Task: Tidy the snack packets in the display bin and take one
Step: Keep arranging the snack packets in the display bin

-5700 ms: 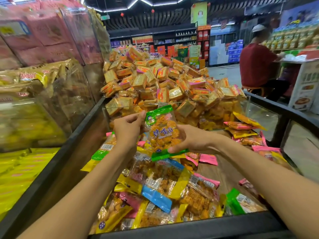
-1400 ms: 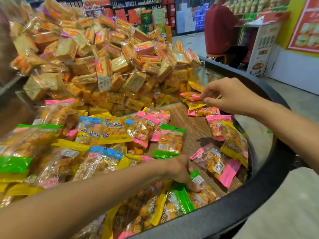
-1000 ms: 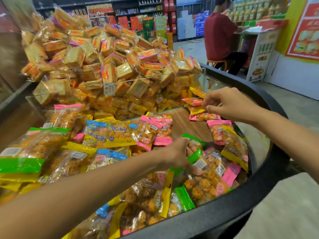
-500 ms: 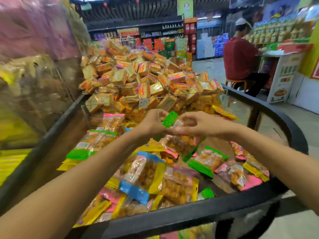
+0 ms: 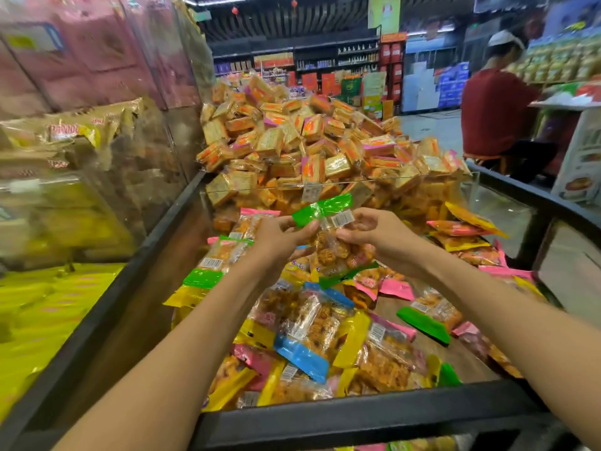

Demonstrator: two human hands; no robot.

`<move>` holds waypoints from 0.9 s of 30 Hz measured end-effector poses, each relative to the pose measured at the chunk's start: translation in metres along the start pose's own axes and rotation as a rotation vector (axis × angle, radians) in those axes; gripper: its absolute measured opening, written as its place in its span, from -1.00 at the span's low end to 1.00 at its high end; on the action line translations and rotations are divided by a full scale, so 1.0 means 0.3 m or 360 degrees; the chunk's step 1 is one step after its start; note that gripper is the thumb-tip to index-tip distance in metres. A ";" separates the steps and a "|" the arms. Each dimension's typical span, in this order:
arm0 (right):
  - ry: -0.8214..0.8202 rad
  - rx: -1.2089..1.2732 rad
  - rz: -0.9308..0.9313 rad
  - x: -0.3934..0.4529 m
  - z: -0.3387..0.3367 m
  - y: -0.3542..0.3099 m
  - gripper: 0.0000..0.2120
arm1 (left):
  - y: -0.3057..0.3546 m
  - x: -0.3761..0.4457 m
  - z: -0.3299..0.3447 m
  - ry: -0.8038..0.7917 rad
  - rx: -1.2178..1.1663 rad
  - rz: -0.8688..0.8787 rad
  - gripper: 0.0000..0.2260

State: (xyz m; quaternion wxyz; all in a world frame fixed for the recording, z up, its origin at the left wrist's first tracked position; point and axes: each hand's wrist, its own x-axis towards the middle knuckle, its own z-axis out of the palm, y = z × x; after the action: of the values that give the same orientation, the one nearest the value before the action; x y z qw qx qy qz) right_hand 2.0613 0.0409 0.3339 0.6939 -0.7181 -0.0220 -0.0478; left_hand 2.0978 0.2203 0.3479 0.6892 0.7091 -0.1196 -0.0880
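Observation:
A clear snack packet with green ends is held up above the display bin. My left hand pinches its upper left side near the green top strip. My right hand grips its right side, fingers curled over the barcode label. Below lie several loose packets with blue, yellow, pink and green ends, spread across the bin's wooden floor.
Behind a clear divider rises a tall heap of orange square packets. Clear bins of yellow and pink goods stand on the left. A person in a red shirt sits at the back right.
Both hands left separate spots in the bin and came together, lifting the green-ended packet up over the pile. The view swung back to the left.

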 end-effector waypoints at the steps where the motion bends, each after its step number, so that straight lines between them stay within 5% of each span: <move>1: -0.0019 0.0038 0.0027 0.002 -0.001 0.000 -0.42 | -0.003 0.001 0.000 -0.0018 0.0028 0.0019 -0.83; 7: -0.0045 0.0070 0.0075 0.005 0.011 0.008 -0.62 | -0.021 0.019 -0.006 0.0060 0.0188 0.0070 -0.64; 14: -0.0015 0.0034 0.0012 -0.012 0.025 -0.013 -0.39 | -0.008 -0.002 0.009 0.0032 0.0185 0.0162 -0.85; 18: -0.0229 0.0068 0.0159 -0.005 0.014 -0.007 -0.69 | 0.002 -0.006 -0.001 0.0186 0.0044 0.0200 -0.89; 22: -0.0554 -0.0175 0.0255 -0.025 0.025 0.007 -0.30 | 0.022 -0.004 -0.020 0.0452 -0.0133 0.0189 -0.90; 27: -0.0458 -0.0137 0.0152 -0.033 0.022 -0.006 -0.28 | 0.026 -0.001 -0.025 0.0394 -0.0077 0.0176 -0.82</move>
State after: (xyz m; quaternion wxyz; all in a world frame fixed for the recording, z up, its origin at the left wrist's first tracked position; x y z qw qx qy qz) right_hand 2.0517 0.0479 0.3344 0.6537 -0.7469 -0.0849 0.0878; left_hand 2.0994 0.2273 0.3558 0.7194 0.6901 -0.0705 0.0353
